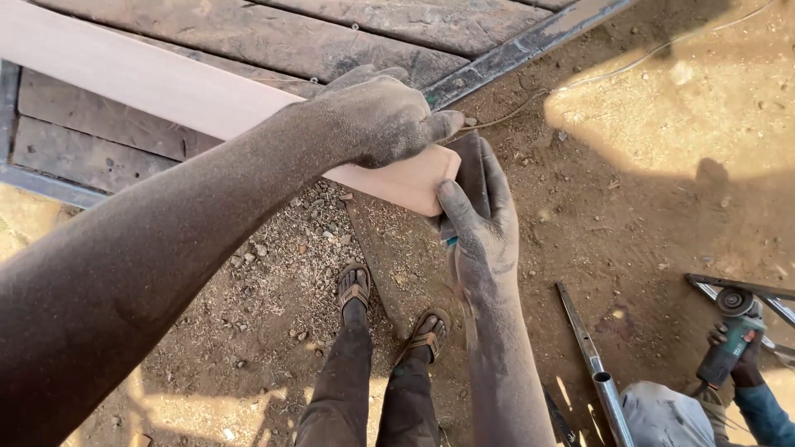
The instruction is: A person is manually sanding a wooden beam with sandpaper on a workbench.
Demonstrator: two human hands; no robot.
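Observation:
A long pale wooden plank [149,79] runs from the upper left down to the middle of the view. My left hand [377,116], dusty, grips the top of the plank near its rounded end [406,178]. My right hand [480,219] presses a dark sheet of sandpaper [469,161] against that end, thumb on the plank's underside. Both arms are coated in fine dust. Below, my legs and sandalled feet [389,310] stand on the dirt.
A rough wooden platform with a dark metal frame [513,51] lies under the plank. A metal bar [588,348] lies on the dirt at the lower right. Another person's hand holds an angle grinder [733,331] at the right edge. A thin cord [530,101] crosses the ground.

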